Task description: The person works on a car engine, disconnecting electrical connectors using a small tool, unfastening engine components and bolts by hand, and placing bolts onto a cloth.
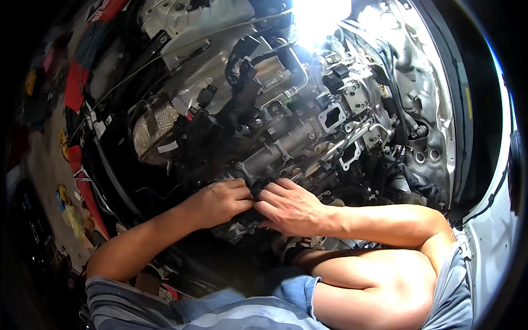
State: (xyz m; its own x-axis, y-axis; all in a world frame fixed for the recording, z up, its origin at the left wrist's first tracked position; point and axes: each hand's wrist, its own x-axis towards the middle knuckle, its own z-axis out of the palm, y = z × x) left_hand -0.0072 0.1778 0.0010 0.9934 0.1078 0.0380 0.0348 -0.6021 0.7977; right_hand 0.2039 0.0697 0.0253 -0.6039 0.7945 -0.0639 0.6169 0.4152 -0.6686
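In the head view, a person sits or crouches in a car's engine bay, with both forearms reaching in from the lower edge over the engine. The left hand comes in from the left and the right hand from the right; they meet near the middle, almost touching, at the engine's near edge. Between their fingertips is a dark part, mostly hidden. The fingers of both hands are bent and drawn in, so each grip looks narrow, but I cannot tell whether either one holds the dark part or only touches it.

Just beyond the hands, a ribbed metal part runs up to the right. Farther right are two flanged openings, the upper port and the lower port, with a silvery pipe passing between them. A textured heat shield stands to the left of the engine, and a thin rod slants across above it. A bright lamp glares at the top. Below the right forearm is the person's bent leg, beside denim shorts and a grey shirt. Red trim lines the far left.
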